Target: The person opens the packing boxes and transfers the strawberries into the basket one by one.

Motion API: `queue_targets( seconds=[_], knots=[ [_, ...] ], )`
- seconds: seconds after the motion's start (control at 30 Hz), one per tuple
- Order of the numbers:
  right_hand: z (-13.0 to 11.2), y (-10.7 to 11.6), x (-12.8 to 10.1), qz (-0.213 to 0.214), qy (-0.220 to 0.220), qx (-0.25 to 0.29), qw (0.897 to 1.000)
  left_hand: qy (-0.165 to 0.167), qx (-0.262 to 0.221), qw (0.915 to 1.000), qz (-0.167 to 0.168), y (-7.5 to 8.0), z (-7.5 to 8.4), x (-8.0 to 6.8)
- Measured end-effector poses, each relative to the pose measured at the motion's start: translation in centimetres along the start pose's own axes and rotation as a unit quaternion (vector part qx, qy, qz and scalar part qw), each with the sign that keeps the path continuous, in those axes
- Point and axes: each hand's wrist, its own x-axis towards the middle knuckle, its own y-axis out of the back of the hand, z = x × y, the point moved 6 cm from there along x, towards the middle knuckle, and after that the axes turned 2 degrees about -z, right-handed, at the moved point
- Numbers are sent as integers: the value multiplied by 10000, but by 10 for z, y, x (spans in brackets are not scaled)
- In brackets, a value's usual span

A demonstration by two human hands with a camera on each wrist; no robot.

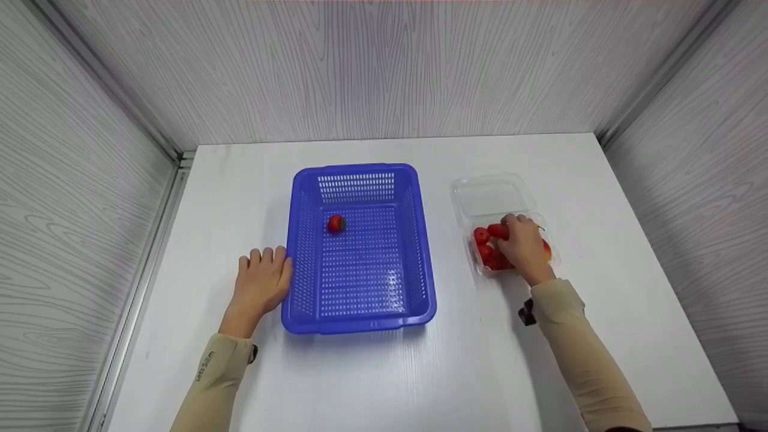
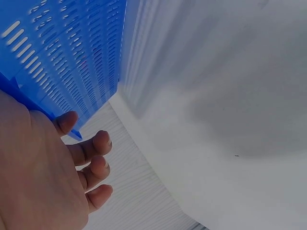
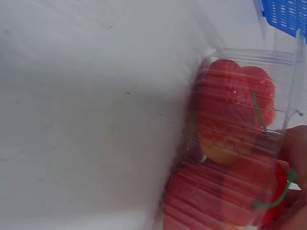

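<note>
A strawberry [image 1: 336, 224] with a green cap lies in the blue plastic basket [image 1: 429, 300], towards its upper left. My left hand [image 1: 259, 282] rests against the basket's left rim, its fingers loosely extended. On the right, my right hand [image 1: 525, 246] reaches into a clear clamshell box [image 1: 489, 271] of red fruit. Its thumb and fingers pinch a red fruit [image 1: 497, 231] at the top of the pile; the hand hides part of the box. In the right wrist view, red fruits [image 3: 225, 105] with thin green stems show through the box's side.
The box's clear lid [image 1: 493, 195] is folded back behind it. Both stand on a white table [image 1: 372, 384], enclosed by wood-grain panels [image 1: 384, 72] at the back and sides. A gap of bare table separates the basket from the box.
</note>
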Motion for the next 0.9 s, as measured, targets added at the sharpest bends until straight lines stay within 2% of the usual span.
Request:
queue_targets(
  seconds=[0.2, 0.43, 0.6, 0.77, 0.9],
  knots=[
    [-2, 14, -1, 119, 47, -8, 9999, 23, -4, 10000, -9, 1, 0, 0],
    [-12, 31, -1, 174, -110, 176, 9996, 15, 39, 10000, -42, 1, 1, 0],
    [-34, 43, -2, 268, -91, 594, 9978, 1, 70, 10000, 5, 3, 2, 0],
    [-66, 51, -4, 622, 403, 881, 9934, -7, 40, 10000, 12, 0, 2, -1],
    [-90, 53, -4, 701, 670, 964, 9906, -6, 32, 10000, 9, -1, 1, 0]
  ],
)
